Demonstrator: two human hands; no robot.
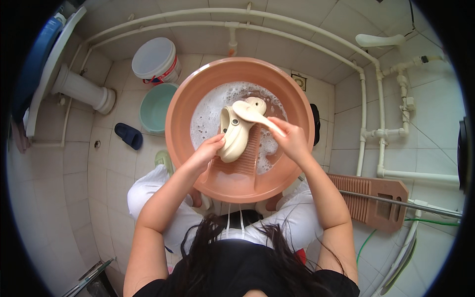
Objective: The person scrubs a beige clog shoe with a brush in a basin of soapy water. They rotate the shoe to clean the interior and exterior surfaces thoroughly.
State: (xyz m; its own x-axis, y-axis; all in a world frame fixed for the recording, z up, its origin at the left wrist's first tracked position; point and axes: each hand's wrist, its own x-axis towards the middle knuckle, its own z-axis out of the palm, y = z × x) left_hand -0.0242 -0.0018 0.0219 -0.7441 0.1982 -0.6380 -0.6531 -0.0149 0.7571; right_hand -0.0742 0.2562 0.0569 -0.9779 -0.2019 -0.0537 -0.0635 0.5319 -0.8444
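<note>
A large orange-pink plastic basin (300, 85) holds soapy water (206, 111) with white foam, and a ribbed washboard surface (243, 163) slopes up inside it. Over the water, my left hand (207, 150) grips a cream clog (237, 139) at its lower left edge. My right hand (291, 139) is closed around the handle of a cream brush (250, 113), its broad head lying over the clog's upper part. The brush's working side is hidden. Another rounded cream piece (257, 105) with a dark hole shows just behind the brush head; whether it belongs to the same clog I cannot tell.
Left of the basin stand a green tub (154, 107), a white lidded bucket (154, 59) and a navy slipper (128, 136). A brown washboard (371, 202) with a metal hose (393, 204) across it lies at right. Pipes (282, 33) run along the wall, and a floor drain (299, 81) is behind the basin.
</note>
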